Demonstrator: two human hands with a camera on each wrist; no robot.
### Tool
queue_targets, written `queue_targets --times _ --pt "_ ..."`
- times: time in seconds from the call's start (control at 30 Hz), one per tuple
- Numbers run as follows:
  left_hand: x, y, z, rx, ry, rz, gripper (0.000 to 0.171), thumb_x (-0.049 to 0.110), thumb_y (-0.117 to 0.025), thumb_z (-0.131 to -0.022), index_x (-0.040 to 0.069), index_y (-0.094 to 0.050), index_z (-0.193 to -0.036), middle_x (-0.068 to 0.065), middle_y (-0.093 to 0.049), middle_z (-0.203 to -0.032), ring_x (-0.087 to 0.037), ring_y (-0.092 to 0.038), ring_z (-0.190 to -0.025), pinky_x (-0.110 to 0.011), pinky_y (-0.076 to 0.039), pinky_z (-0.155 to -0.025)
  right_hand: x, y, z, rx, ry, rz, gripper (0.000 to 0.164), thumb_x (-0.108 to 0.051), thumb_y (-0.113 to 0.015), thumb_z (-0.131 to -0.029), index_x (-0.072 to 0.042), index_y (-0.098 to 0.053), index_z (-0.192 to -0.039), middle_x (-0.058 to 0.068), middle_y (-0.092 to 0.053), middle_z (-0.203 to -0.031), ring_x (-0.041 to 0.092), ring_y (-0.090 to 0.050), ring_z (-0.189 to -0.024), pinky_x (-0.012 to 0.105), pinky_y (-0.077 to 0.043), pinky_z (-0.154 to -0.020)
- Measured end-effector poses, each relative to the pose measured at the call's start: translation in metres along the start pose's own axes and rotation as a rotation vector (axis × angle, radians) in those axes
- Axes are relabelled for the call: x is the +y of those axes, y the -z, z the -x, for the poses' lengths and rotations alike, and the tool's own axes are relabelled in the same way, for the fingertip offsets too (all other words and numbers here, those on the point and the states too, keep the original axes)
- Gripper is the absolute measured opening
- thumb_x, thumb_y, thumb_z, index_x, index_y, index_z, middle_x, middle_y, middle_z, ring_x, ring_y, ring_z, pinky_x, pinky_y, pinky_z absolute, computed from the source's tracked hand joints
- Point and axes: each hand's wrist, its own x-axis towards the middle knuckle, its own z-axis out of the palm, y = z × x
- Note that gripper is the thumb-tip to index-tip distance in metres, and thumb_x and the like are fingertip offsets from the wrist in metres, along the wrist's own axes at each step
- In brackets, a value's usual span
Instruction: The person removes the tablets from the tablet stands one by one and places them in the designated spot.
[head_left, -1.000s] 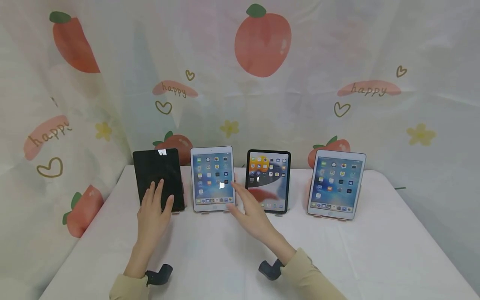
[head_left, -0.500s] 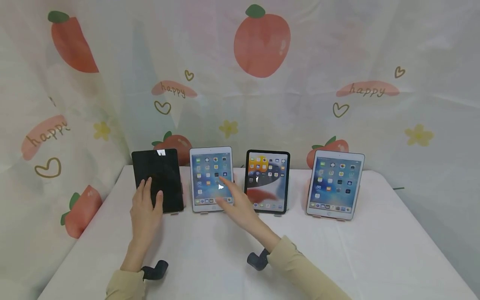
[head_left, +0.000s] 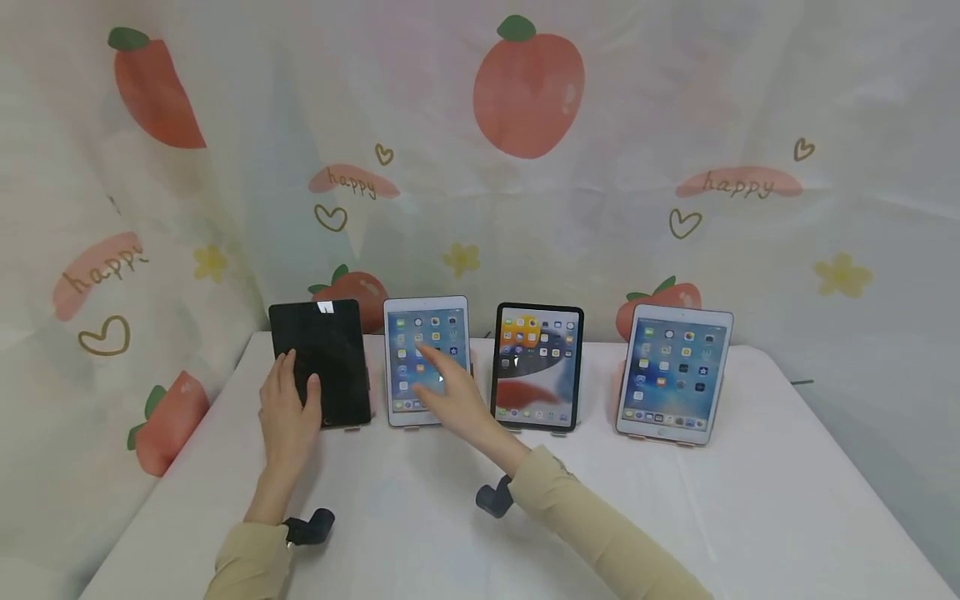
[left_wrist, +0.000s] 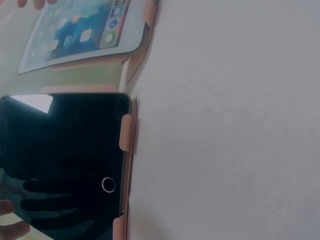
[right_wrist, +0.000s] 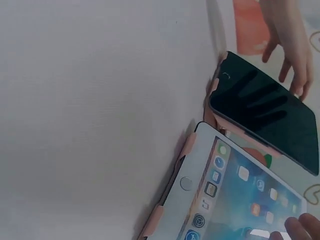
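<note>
Fruit-printed cloth (head_left: 600, 242) is hung behind the table (head_left: 412, 517). The left hand (head_left: 288, 421), fingers loosely spread, is held before the dark tablet (head_left: 337, 367), which is propped just ahead of it. The right hand (head_left: 461, 402), thumb and forefinger spread, is held before the white tablet (head_left: 427, 325), which is partly hidden by it; whether either tablet is touched cannot be told. Just right of that hand, a lit black tablet (head_left: 537, 367) is propped; farther right, a second white tablet (head_left: 675, 373).
</note>
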Motion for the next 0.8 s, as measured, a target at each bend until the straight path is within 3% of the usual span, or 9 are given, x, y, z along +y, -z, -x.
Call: queue_targets --times 0.23,0.43,0.57,0.8 --pt "-0.006 -0.002 -0.01 0.04 0.005 0.008 0.053 0.027 -0.045 -0.094 0.01 -0.03 -0.141 -0.016 -0.03 -0.146 -0.037 -0.028 -0.132 -0.063 -0.028 -0.094 -0.002 -0.008 -0.016 -0.001 0.054 0.03 0.056 -0.017 -0.059 -0.088 -0.014 -0.036 -0.139 0.004 -0.042 -0.141 0.02 -0.044 -0.128 0.038 -0.04 -0.104" --pt "-0.009 -0.005 -0.018 0.096 0.016 0.044 0.051 0.025 -0.046 -0.093 0.009 -0.032 -0.14 -0.017 -0.032 -0.144 -0.037 -0.03 -0.129 -0.061 -0.029 -0.091 -0.003 -0.015 -0.026 -0.016 0.057 -0.016 0.055 -0.015 -0.058 -0.088 -0.014 -0.036 -0.138 0.006 -0.044 -0.14 0.021 -0.046 -0.125 0.038 -0.041 -0.102" --pt "-0.01 -0.005 -0.025 0.126 0.012 0.053 0.05 0.023 -0.047 -0.093 0.006 -0.034 -0.138 -0.017 -0.034 -0.141 -0.037 -0.033 -0.125 -0.06 -0.031 -0.091 -0.005 -0.02 -0.033 -0.024 0.039 -0.05 0.055 -0.013 -0.058 -0.088 -0.012 -0.036 -0.138 0.008 -0.044 -0.14 0.024 -0.046 -0.124 0.04 -0.04 -0.102" --pt "-0.012 -0.001 -0.038 0.152 0.025 0.067 0.05 0.024 -0.046 -0.093 0.006 -0.033 -0.137 -0.019 -0.036 -0.137 -0.037 -0.035 -0.123 -0.057 -0.032 -0.093 -0.01 -0.031 -0.05 -0.031 -0.03 -0.063 0.054 -0.016 -0.056 -0.089 -0.018 -0.036 -0.139 0.005 -0.045 -0.139 0.02 -0.046 -0.126 0.033 -0.04 -0.103"
